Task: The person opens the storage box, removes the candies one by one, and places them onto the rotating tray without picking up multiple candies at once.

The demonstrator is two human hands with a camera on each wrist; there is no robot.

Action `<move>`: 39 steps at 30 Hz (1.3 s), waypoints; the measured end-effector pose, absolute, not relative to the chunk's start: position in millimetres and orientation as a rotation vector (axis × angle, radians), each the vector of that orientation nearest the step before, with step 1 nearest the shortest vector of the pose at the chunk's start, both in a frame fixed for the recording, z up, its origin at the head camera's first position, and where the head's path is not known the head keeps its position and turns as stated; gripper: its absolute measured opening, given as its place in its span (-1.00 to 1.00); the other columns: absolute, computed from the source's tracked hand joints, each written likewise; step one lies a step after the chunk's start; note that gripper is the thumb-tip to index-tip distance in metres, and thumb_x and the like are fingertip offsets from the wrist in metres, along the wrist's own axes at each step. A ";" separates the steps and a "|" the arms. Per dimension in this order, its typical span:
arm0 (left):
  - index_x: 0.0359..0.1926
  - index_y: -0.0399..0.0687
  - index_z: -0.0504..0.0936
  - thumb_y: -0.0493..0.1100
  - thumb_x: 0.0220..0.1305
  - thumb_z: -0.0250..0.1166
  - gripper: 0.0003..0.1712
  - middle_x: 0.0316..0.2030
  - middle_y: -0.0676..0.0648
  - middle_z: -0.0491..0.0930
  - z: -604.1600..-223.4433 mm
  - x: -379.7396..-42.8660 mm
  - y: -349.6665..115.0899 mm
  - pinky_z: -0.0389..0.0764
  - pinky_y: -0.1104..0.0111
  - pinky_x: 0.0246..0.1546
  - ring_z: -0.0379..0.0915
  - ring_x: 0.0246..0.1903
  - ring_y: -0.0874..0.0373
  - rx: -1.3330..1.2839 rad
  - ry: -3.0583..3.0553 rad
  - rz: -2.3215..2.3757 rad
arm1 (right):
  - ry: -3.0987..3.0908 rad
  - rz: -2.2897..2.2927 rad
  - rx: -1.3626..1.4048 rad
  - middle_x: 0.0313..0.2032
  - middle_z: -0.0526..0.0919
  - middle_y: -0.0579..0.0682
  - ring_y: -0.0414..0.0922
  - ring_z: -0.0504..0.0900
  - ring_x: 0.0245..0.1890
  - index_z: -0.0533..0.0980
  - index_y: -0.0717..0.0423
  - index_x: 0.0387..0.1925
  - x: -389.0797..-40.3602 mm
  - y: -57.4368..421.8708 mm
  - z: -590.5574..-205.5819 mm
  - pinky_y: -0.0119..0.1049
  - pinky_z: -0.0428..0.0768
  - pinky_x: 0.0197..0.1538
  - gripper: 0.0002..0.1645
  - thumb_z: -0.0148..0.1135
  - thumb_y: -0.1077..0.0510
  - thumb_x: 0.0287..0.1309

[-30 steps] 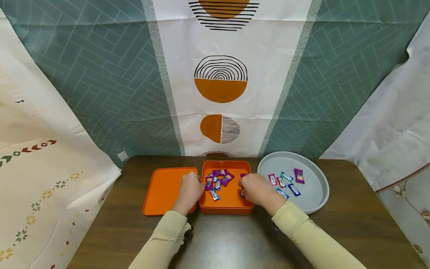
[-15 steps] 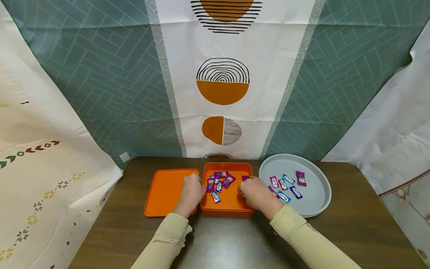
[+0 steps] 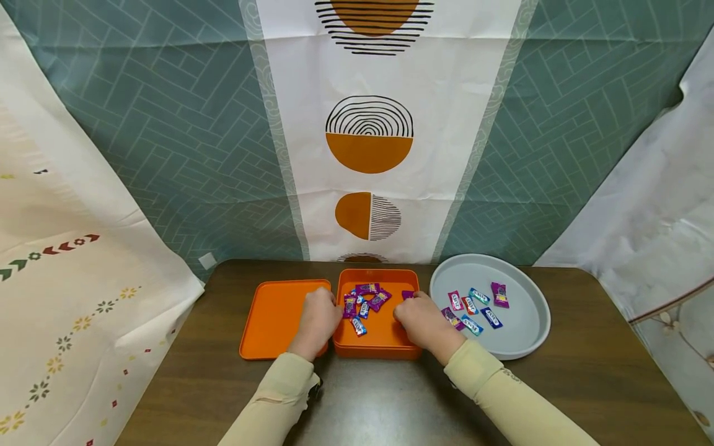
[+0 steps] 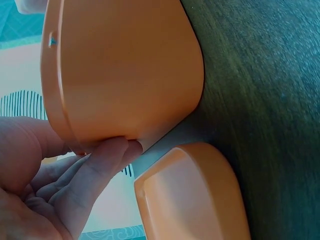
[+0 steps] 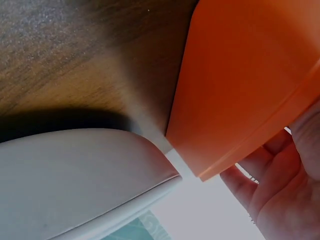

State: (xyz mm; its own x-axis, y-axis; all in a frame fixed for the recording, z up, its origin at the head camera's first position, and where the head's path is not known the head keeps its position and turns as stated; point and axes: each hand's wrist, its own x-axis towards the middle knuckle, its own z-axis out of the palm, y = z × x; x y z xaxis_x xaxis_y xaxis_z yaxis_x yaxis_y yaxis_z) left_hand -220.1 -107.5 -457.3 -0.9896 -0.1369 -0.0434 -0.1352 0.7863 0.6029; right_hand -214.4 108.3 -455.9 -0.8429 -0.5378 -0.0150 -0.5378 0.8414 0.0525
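Note:
An orange box (image 3: pixel 379 353) with several wrapped candies (image 3: pixel 380 300) inside stands between my hands. My left hand (image 3: pixel 318 319) grips its left wall; in the left wrist view, fingers (image 4: pixel 107 155) lie against the outside and the thumb reaches over the rim. My right hand (image 3: pixel 426 322) reaches over the right rim, fingers bent down inside the box, where a purple candy (image 3: pixel 409 295) peeks out beside the knuckles. In the right wrist view that hand (image 5: pixel 285 195) is partly behind the box's rim. I cannot tell whether its hidden fingertips hold a candy.
A shallow orange tray or lid (image 3: pixel 273 310) lies left of the box. To the right, a round grey tray (image 3: pixel 527 325) holds several small wrapped candies (image 3: pixel 491 318) in purple, blue, pink, red and green. All stand on a dark wooden table (image 3: pixel 591 353) before a patterned curtain.
My right hand has shifted slightly left, uncovering a purple candy on the grey tray; a candy seen beside its fingertips is now hidden. My left hand keeps its grip on the box.

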 end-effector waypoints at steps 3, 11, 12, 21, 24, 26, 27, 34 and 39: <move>-0.63 -0.17 0.64 -0.23 0.06 0.36 -0.81 -0.71 -0.04 0.57 -457.7 -219.8 -107.7 0.47 0.50 -0.77 0.40 -0.79 0.19 0.203 -2.966 -0.986 | -2.974 -0.108 0.901 -0.50 0.69 -0.07 -0.08 0.60 -0.44 0.63 -0.02 -0.47 -214.2 107.7 -458.7 -0.10 0.55 0.05 -0.86 0.45 0.10 -0.13; -0.65 -0.17 0.62 -0.23 0.06 0.35 -0.80 -0.76 -0.03 0.53 -458.6 -218.4 -106.7 0.41 0.51 -0.80 0.36 -0.82 0.18 0.191 -2.958 -0.997 | -2.977 -0.069 0.933 -0.52 0.64 -0.08 -0.11 0.53 -0.53 0.62 -0.02 -0.47 -213.6 103.4 -461.1 -0.21 0.66 -0.21 -0.90 0.42 0.11 -0.08; -0.62 -0.18 0.64 -0.23 0.06 0.36 -0.82 -0.74 -0.04 0.55 -458.6 -218.3 -106.5 0.43 0.51 -0.79 0.38 -0.82 0.19 0.193 -2.958 -1.000 | -2.983 -0.074 0.933 -0.51 0.64 -0.07 -0.11 0.53 -0.52 0.62 -0.02 -0.45 -213.6 102.7 -461.1 -0.21 0.66 -0.20 -0.89 0.42 0.11 -0.08; -0.52 -0.21 0.69 -0.24 0.05 0.36 -0.89 -0.65 -0.07 0.61 -457.6 -217.9 -105.6 0.48 0.51 -0.75 0.41 -0.79 0.21 0.219 -2.958 -0.995 | -2.983 -0.093 0.923 -0.46 0.65 -0.03 -0.09 0.56 -0.49 0.62 0.01 -0.41 -213.3 99.2 -464.3 -0.19 0.66 -0.19 -0.89 0.38 0.12 -0.03; -0.52 -0.22 0.69 -0.24 0.05 0.36 -0.89 -0.66 -0.07 0.60 -457.2 -217.3 -105.2 0.48 0.51 -0.75 0.41 -0.79 0.20 0.225 -2.959 -0.994 | -2.977 -0.099 0.917 -0.47 0.66 -0.02 -0.08 0.58 -0.49 0.62 0.04 -0.39 -213.2 97.8 -464.5 -0.20 0.67 -0.20 -0.86 0.38 0.10 -0.02; -0.53 -0.22 0.69 -0.24 0.05 0.36 -0.88 -0.68 -0.07 0.59 -456.9 -217.3 -105.2 0.47 0.51 -0.76 0.41 -0.80 0.20 0.224 -2.961 -0.991 | -2.971 -0.098 0.917 -0.48 0.65 -0.01 -0.08 0.57 -0.50 0.62 0.06 -0.39 -213.0 97.0 -464.3 -0.20 0.67 -0.22 -0.86 0.37 0.10 -0.02; -0.53 -0.22 0.68 -0.24 0.05 0.36 -0.88 -0.68 -0.07 0.58 -456.8 -217.2 -105.3 0.47 0.51 -0.76 0.40 -0.80 0.19 0.221 -2.961 -0.988 | -2.968 -0.097 0.917 -0.48 0.65 -0.01 -0.08 0.57 -0.50 0.61 0.06 -0.39 -212.8 96.7 -464.1 -0.21 0.67 -0.22 -0.85 0.37 0.10 -0.02; -0.57 -0.20 0.68 -0.24 0.05 0.36 -0.86 -0.69 -0.06 0.57 -457.3 -217.6 -105.8 0.46 0.52 -0.77 0.39 -0.79 0.19 0.207 -2.954 -0.965 | -2.968 -0.061 0.906 -0.46 0.65 -0.01 -0.09 0.57 -0.49 0.61 0.06 -0.36 -212.7 96.1 -464.2 -0.23 0.67 -0.21 -0.84 0.38 0.12 -0.03; -0.51 -0.22 0.70 -0.23 0.05 0.37 -0.89 -0.64 -0.09 0.61 -457.8 -218.5 -105.1 0.51 0.51 -0.72 0.44 -0.76 0.20 0.229 -2.954 -0.983 | -2.973 0.026 0.884 -0.46 0.67 -0.04 -0.12 0.56 -0.48 0.62 0.02 -0.37 -213.6 96.4 -461.4 -0.24 0.67 -0.18 -0.87 0.36 0.09 0.00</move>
State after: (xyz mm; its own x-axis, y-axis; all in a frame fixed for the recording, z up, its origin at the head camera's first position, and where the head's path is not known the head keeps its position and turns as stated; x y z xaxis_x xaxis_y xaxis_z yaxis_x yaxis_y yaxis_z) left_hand -218.5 -105.1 -457.8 -0.9891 -0.1447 -0.0275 -0.1324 0.7910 0.5973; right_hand -213.6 96.4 -461.4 -0.8369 -0.5456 0.0433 -0.5463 0.8376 -0.0044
